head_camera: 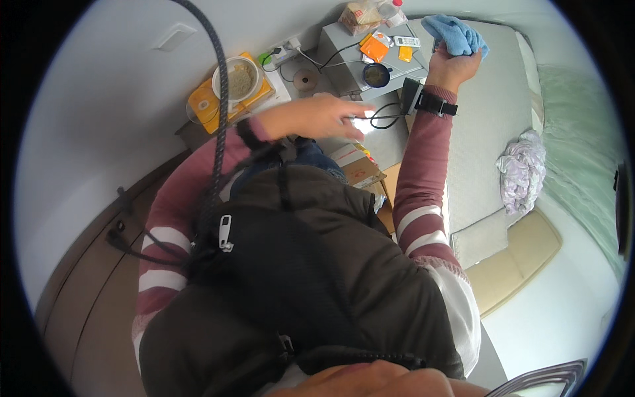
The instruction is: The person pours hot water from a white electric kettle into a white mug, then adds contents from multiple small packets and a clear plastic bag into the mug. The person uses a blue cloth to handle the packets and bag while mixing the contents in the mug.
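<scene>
My left hand (325,116), slightly blurred, reaches across the middle with its fingers apart. A black cable (387,124) loops beside its fingertips, in front of a bright patch, and runs towards a dark device (411,97) strapped at my right wrist. Whether the cable touches the fingers is unclear. Higher up on the right, my right hand (454,67) grips a crumpled light blue cloth (457,35), which partly hides its fingers. The cloth is over the far end of a pale mattress (488,99). Left of it stands a grey cabinet (342,49).
A dark cup (375,75), orange packets (375,48), a remote control (407,41) and a bread bag (361,19) lie on the cabinet. At left, a white bowl (238,79) rests on a yellow package. Cardboard boxes (359,171) stand near my legs; bunched fabric (522,173) lies on the mattress.
</scene>
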`<state>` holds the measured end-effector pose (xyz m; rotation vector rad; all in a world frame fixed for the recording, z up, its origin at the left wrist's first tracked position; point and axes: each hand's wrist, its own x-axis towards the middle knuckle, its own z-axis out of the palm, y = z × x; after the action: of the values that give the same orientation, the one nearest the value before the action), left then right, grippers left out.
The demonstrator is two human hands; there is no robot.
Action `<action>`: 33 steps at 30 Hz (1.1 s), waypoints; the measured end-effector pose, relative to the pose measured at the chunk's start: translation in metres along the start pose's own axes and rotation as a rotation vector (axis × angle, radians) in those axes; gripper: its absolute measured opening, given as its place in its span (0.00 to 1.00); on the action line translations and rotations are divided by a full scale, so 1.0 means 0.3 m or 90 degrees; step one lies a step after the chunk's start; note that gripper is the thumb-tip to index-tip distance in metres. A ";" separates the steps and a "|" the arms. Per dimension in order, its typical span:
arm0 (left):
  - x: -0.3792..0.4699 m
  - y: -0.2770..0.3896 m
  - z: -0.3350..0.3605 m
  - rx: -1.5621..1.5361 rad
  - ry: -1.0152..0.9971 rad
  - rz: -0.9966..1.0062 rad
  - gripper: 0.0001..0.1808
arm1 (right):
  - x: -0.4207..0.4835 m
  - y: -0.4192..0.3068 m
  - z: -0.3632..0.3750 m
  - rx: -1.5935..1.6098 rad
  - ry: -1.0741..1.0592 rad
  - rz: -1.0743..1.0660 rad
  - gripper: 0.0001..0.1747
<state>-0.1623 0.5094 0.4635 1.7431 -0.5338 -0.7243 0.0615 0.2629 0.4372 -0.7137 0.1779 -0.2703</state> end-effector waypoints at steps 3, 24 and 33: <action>0.012 0.062 0.074 0.174 -0.082 0.070 0.31 | 0.016 -0.007 -0.004 0.026 0.004 -0.014 0.18; -0.747 -0.343 -0.589 -0.410 0.629 0.134 0.30 | -0.151 -0.690 -0.307 -1.235 -0.138 -0.875 0.27; -1.147 -0.447 -0.499 -0.292 0.796 -0.092 0.21 | 0.127 -0.498 -0.838 -1.288 -0.054 -0.313 0.29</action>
<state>-0.3019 0.8814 0.4327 1.4542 0.5769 0.2267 0.0071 -0.0126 0.3473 -2.7927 0.1460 -0.4875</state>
